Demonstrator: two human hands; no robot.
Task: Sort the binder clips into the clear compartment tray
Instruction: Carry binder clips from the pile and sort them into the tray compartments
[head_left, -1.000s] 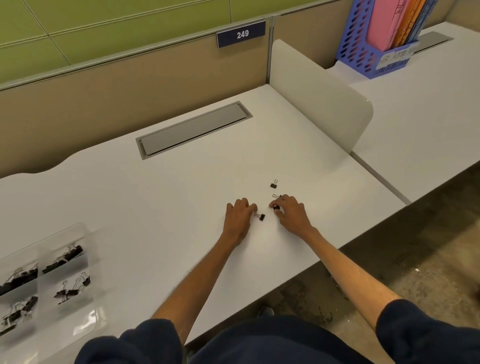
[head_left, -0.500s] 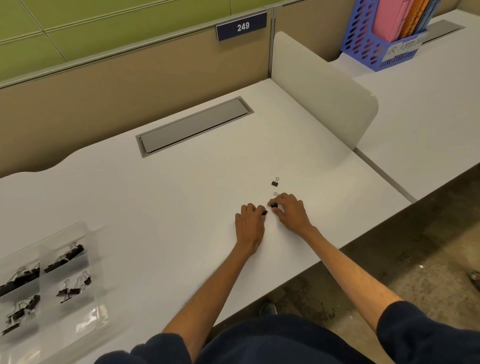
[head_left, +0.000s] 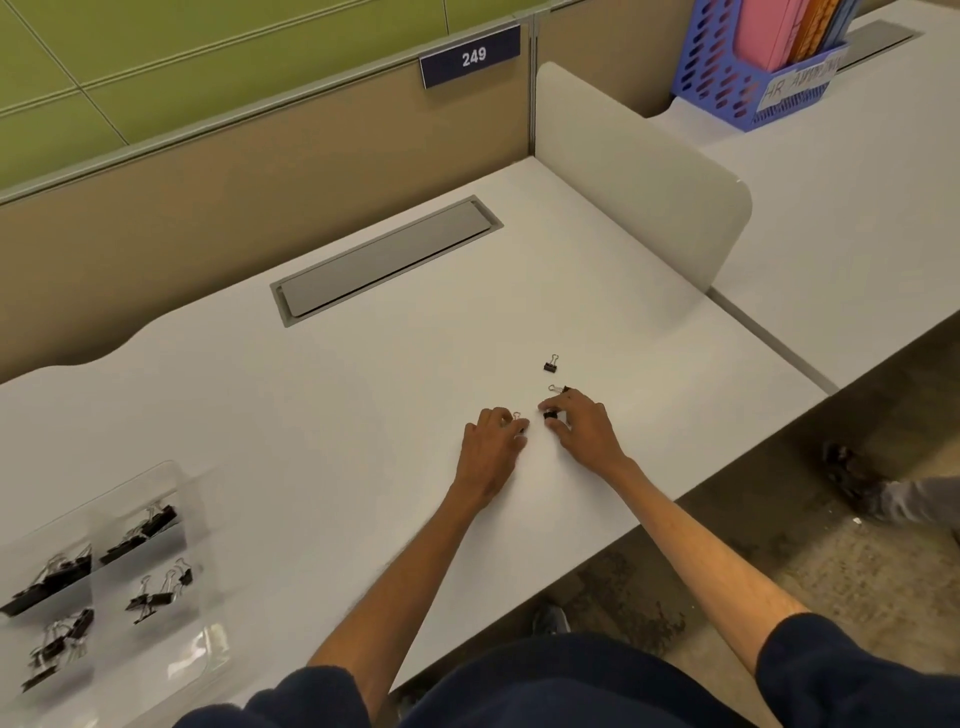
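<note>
White office surface (head_left: 363, 415), tan partition (head_left: 260, 171) behind. Clear tray (head_left: 171, 483) at the near left corner, sorted clips (head_left: 150, 525) in its compartments. Both hands work near the right near edge, well apart from the tray, probably gathering several per trip. Right hand (head_left: 584, 434): fingers (head_left: 558, 401) clamped on a black clip (head_left: 549, 414). Left hand (head_left: 491, 447): fingers (head_left: 498, 415) curled together over a second clip (head_left: 517, 415), only its wire loop showing. Loose clip (head_left: 558, 388) just beyond the right hand; far clip (head_left: 551, 364) lies farther back.
</note>
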